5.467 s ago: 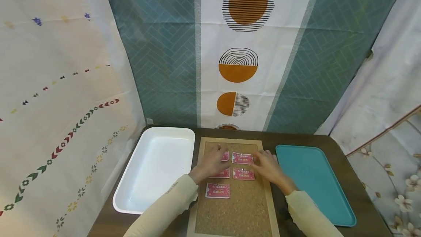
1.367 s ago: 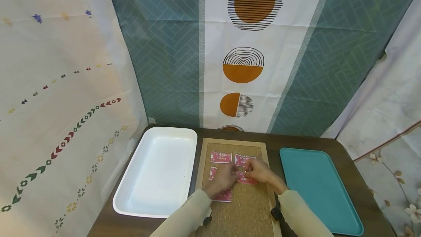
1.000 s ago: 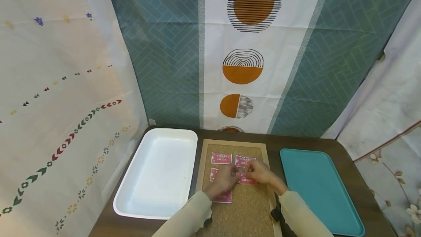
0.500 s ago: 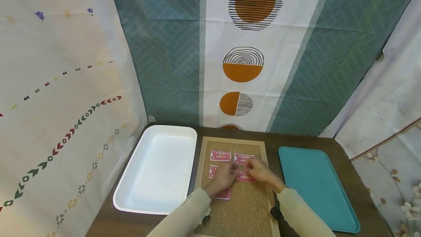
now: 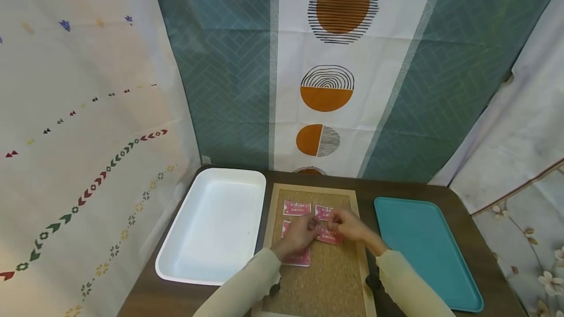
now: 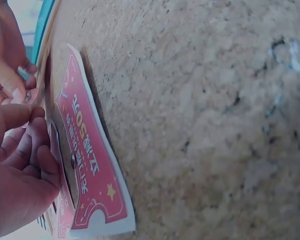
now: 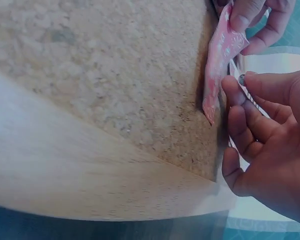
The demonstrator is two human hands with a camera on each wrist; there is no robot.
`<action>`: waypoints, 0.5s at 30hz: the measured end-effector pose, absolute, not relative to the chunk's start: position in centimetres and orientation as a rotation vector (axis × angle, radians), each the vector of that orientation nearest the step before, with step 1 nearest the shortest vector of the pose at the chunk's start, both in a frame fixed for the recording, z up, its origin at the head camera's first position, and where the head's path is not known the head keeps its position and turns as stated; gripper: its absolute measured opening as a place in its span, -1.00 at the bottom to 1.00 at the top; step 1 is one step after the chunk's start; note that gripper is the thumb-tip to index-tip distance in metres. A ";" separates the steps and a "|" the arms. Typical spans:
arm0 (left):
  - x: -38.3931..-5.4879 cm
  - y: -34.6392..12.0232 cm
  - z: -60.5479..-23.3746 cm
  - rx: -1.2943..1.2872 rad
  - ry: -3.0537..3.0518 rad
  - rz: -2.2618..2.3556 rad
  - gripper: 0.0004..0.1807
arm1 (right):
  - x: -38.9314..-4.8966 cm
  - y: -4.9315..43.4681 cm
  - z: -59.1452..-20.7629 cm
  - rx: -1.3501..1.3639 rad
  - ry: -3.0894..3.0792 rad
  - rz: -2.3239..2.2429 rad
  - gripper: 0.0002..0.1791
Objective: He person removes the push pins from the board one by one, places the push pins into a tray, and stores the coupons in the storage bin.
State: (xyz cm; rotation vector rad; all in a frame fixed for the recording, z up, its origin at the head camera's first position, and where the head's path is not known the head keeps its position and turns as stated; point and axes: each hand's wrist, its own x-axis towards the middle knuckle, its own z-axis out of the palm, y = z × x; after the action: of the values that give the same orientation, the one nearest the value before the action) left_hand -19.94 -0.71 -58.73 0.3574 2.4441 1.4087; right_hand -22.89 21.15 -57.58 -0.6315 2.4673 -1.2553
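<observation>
Pink coupon [image 5: 328,235] on the corkboard [image 5: 326,278] is probably light, bendy paper that creases easily, so I'd hold it by the edges. Left grip [image 5: 301,233] pinches one end; right grip [image 5: 349,225] pinches a tiny grey pin [image 7: 241,80].

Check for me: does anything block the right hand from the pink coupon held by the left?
Nothing visible does: the right hand, pinching a small grey object, is close beside the pink coupon.

Your right hand [image 7: 276,155] pinches a small grey piece [image 7: 241,80], perhaps a pin, beside the pink slip [image 7: 221,57] your left hand [image 7: 276,23] grips over the cork board [image 7: 125,70].
</observation>
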 end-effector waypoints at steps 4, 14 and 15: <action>-20.0 -0.9 -58.6 0.404 2.466 1.396 -0.76 | -22.7 21.4 -57.4 -0.632 2.430 -1.272 -0.92; -20.2 -1.7 -57.1 0.443 2.528 1.336 -0.73 | -22.5 22.4 -57.5 -0.509 2.532 -1.253 -0.94; -20.3 -1.8 -56.9 0.435 2.523 1.336 -0.73 | -22.5 22.6 -57.5 -0.497 2.549 -1.251 -0.94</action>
State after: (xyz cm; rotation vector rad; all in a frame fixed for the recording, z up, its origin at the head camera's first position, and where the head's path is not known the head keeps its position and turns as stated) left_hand -20.26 -1.82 -56.94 0.4354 2.5231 1.3364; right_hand -22.54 22.56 -57.50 -0.4971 2.5495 -1.2506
